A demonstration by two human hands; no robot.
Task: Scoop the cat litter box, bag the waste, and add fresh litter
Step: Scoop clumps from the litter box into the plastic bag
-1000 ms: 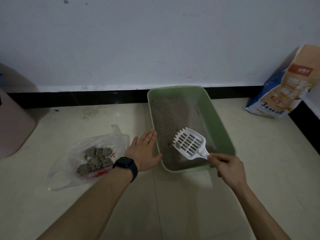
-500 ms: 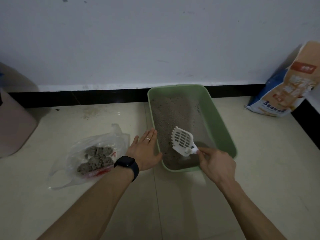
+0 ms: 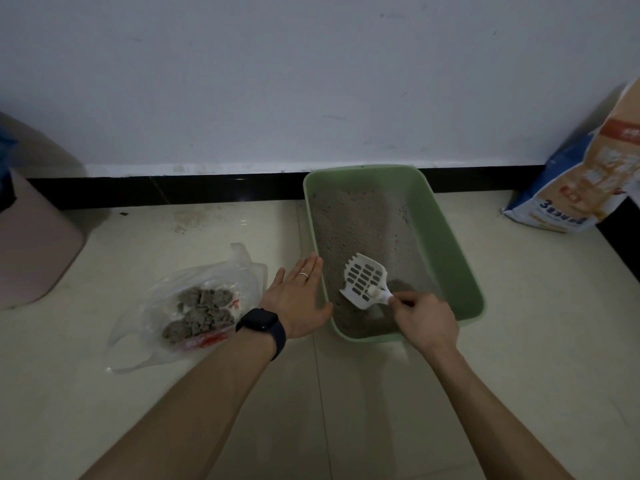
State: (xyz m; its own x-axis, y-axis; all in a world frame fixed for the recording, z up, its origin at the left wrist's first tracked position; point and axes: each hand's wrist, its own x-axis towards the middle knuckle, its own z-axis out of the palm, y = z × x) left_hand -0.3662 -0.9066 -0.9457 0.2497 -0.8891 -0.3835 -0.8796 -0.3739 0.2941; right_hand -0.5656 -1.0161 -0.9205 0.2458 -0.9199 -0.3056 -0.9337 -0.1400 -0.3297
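Green litter box (image 3: 446,244) on the pale floor (image 3: 519,341), long axis running away from me, far short edge close to the black baseboard (image 3: 173,188); grey litter (image 3: 360,223) covers its bottom. My left hand (image 3: 298,299) lies flat against the outside of the box's left rim, fingers straight and together, its grip holding nothing; a dark watch (image 3: 261,322) sits on the wrist. My right hand (image 3: 427,323) reaches over the near right corner, its grip pinched round the handle of the white slotted scoop (image 3: 363,280), whose blade tilts over the near end of the litter. Just left of my left hand, a clear plastic bag (image 3: 156,306) lies on the floor holding grey clumps (image 3: 201,313). A pink bin (image 3: 31,244) stands at the far left edge; a printed litter sack (image 3: 588,174) leans in the right corner. Bare floor separates the box from both.
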